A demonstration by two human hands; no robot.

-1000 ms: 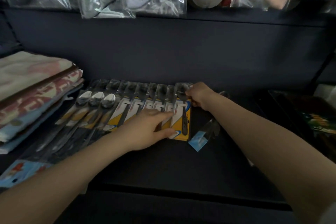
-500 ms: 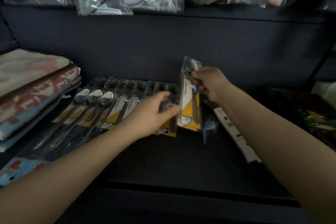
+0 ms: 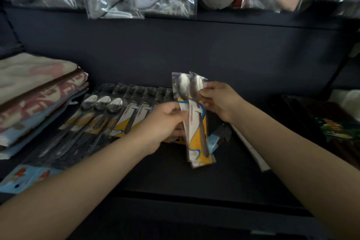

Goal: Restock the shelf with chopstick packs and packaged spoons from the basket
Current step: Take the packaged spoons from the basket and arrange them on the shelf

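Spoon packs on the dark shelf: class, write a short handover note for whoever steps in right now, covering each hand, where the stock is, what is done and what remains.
Left hand: grip on the lower left edge of the two raised spoon packs.
Right hand: pinching the same packs near the spoon bowls, holding them upright above the shelf.
Done: a row of spoon packs lies overlapped on the shelf, beside the folded cloths.
Left: lay the two held packs at the row's right end. The basket is out of view, so remaining stock is unknown.
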